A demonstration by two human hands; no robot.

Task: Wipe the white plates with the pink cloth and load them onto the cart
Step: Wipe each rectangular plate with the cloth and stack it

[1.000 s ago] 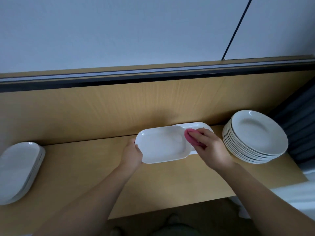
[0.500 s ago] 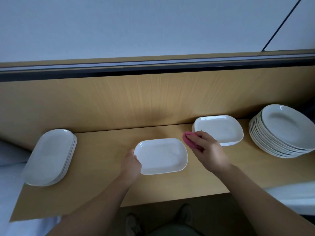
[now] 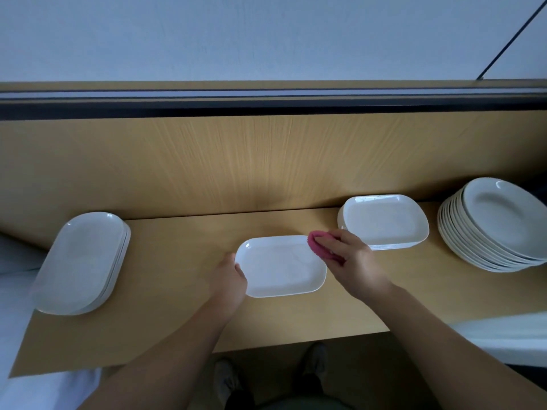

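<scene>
A white rectangular plate (image 3: pixel 281 266) lies level in the middle of the wooden shelf (image 3: pixel 177 255). My left hand (image 3: pixel 229 281) grips its left edge. My right hand (image 3: pixel 353 266) holds a bunched pink cloth (image 3: pixel 318 245) against the plate's far right corner. A stack of similar rectangular plates (image 3: pixel 383 221) stands just behind my right hand. A stack of white oval plates (image 3: pixel 81 263) sits at the left end of the shelf.
A tall stack of round white plates (image 3: pixel 497 224) occupies the right end of the shelf. A wooden back panel (image 3: pixel 266 161) rises behind everything. White surfaces lie below the shelf on both sides, and my shoes show on the floor beneath its front edge.
The single plate came off the rectangular stack and moved left and toward me, with both hands following. The view has panned left, bringing the oval stack further in.
</scene>
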